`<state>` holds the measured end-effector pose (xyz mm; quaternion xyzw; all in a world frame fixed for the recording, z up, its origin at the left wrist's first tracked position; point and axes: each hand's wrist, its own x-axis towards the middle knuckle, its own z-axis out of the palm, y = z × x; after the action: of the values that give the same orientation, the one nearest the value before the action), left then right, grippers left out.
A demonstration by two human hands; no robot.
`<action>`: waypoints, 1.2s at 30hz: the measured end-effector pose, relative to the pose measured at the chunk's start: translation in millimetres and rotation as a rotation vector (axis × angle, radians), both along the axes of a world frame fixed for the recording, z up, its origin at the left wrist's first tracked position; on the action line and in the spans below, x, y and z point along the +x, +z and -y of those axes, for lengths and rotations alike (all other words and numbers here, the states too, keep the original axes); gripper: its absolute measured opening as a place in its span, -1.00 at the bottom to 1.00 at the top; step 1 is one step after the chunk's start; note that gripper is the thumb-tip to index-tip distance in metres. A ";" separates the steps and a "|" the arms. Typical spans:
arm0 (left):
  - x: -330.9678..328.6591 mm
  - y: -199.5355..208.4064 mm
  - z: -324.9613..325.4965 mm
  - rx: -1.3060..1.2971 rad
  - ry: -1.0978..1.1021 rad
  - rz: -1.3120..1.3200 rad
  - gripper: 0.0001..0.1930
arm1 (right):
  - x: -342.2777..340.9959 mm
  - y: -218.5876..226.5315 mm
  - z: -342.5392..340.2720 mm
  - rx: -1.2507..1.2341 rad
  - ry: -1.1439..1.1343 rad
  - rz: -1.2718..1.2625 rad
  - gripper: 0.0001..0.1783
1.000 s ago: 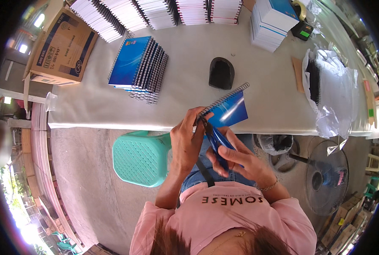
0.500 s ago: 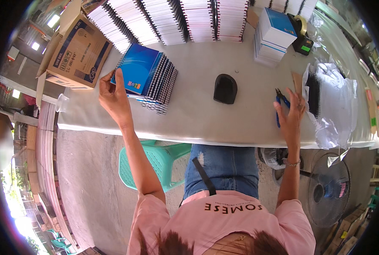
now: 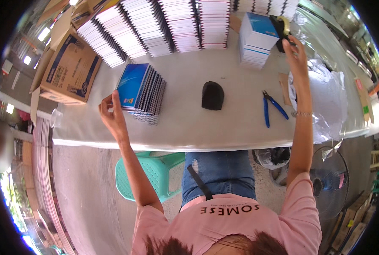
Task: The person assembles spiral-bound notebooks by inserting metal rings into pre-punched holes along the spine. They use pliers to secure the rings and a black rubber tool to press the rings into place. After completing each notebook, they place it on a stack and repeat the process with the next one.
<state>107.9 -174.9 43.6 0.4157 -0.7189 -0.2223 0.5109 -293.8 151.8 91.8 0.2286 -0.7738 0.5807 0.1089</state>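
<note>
At the left of the table, a stack of blue spiral-bound notebooks (image 3: 134, 85) sits with its pages' edges toward the right. My left hand (image 3: 114, 117) is at the near left corner of this stack, thumb against the edge, other fingers loosely bent and apart. My right hand (image 3: 297, 57) is stretched far forward, fingers apart, close to a black tape dispenser (image 3: 279, 32) and right of a stack of blue-covered books (image 3: 257, 36). Whether its fingertips touch the dispenser I cannot tell. Blue-handled cutting pliers (image 3: 274, 108) lie spread on the table below that hand.
A black wedge-shaped object (image 3: 212, 96) lies mid-table. Tall rows of bound books (image 3: 178, 25) line the back. A cardboard box (image 3: 72, 70) stands at the left; crumpled white plastic (image 3: 325, 97) lies at the right. Below are a green stool (image 3: 138, 176) and a fan (image 3: 329, 182).
My right hand has left the pliers and moved forward to the tape dispenser. The pliers now lie free. My left hand stays by the notebooks, its thumb now at their edge. The view has shifted slightly.
</note>
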 end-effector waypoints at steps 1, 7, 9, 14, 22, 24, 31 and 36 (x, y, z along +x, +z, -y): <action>-0.6 1.7 -5.6 -0.037 0.043 0.004 -0.58 | -13.4 1.3 10.7 0.016 -0.002 0.055 -0.14; 0.1 26.6 -41.6 -0.309 0.188 0.085 -0.60 | -34.8 8.1 35.7 -0.003 0.227 0.273 -0.23; 2.7 33.5 -49.3 -0.457 0.177 0.122 -0.74 | -38.9 5.1 36.8 -0.108 0.198 0.281 -0.47; -15.7 49.9 -87.0 -0.509 0.028 0.046 -0.86 | -47.8 3.5 39.1 -0.126 0.225 0.218 -0.65; -77.3 47.4 -144.0 -0.298 -0.450 -0.019 -0.87 | -23.9 8.2 30.3 -0.117 -0.016 -0.183 -0.89; -91.6 51.5 -158.4 -0.173 -0.546 -0.131 -0.81 | 21.3 10.1 26.6 -0.259 0.214 -0.134 -0.88; -105.4 36.7 -148.6 0.399 -0.965 -0.196 -0.78 | 162.9 -23.6 0.7 -0.137 0.651 0.177 -0.83; -82.8 43.9 -144.3 -0.041 -0.872 0.260 -0.85 | 70.3 -50.1 -91.3 0.553 -0.258 -0.297 -0.74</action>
<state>25.1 -30.6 87.5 0.0883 -0.8892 -0.3483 0.2832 -223.5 243.2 41.6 0.2315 -0.9003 0.2904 0.2269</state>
